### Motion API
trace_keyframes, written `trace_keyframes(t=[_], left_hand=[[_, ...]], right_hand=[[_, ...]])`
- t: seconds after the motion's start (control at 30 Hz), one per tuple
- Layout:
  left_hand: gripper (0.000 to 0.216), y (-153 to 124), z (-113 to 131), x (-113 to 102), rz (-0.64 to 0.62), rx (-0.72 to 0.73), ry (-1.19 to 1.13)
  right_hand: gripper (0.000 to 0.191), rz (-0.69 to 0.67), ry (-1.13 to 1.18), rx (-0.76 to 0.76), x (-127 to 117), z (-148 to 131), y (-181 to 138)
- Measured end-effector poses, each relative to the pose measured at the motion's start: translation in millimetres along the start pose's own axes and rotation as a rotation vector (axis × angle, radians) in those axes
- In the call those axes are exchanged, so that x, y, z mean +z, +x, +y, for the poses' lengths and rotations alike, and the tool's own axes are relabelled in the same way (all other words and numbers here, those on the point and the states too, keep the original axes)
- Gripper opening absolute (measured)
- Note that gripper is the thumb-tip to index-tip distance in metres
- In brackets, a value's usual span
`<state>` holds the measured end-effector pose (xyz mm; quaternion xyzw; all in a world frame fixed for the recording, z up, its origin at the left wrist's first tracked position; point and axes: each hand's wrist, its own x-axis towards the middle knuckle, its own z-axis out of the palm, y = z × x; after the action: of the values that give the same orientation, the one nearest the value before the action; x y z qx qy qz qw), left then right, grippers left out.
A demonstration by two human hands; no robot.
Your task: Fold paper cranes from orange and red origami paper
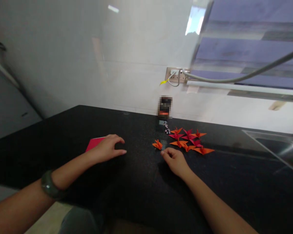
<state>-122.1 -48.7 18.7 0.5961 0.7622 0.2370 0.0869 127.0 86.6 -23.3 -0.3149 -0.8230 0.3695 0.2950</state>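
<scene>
The group of paper cranes (189, 140) on the black desk (136, 185) serves as the marker here. Just left of that group, set a little apart from it, stands a single orange crane (157, 144). The right hand (177, 161) lies just in front of the group with its fingertips (164, 152) drawn together right beside that crane; whether they pinch anything I cannot tell. Well to the left of the group, the left hand (107, 149) rests with fingers (118, 151) spread open and flat over a sheet of red paper (94, 143), covering most of it. The cranes look light and thin, so the likeliest trouble is a careless brush. A nudge from the right hand's knuckles or wrist could tip the orange crane, bend a wing, or push it into the group and scatter the ones lying close together there. A hard pinch on a wing or tail could crush the fold. Under the left hand, pressing or dragging could crease the red paper or slide it across the smooth desk. To the right of the group lies a sink (278, 148), well apart; a crane swept that way could drop in.
</scene>
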Motion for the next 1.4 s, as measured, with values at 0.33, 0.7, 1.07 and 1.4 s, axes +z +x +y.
trace_keyframes(t=[0.33, 0.7, 1.07, 1.4], left_hand=[[0.032, -20, -68, -19, -0.197, 0.007, 0.290], [0.021, -19, -63, -20, -0.223, 0.053, 0.310], [0.029, -19, -55, -20, -0.201, 0.043, 0.369], [0.020, 2, -53, -24, -0.321, 0.071, 0.454]], right_hand=[[0.029, -0.029, -0.042, -0.019, 0, 2, -1], [0.030, -0.031, -0.079, -0.043, 0, 6, 0], [0.030, -0.030, -0.082, -0.062, 1, 3, -1], [0.029, -0.034, -0.079, -0.064, 1, 4, -1]])
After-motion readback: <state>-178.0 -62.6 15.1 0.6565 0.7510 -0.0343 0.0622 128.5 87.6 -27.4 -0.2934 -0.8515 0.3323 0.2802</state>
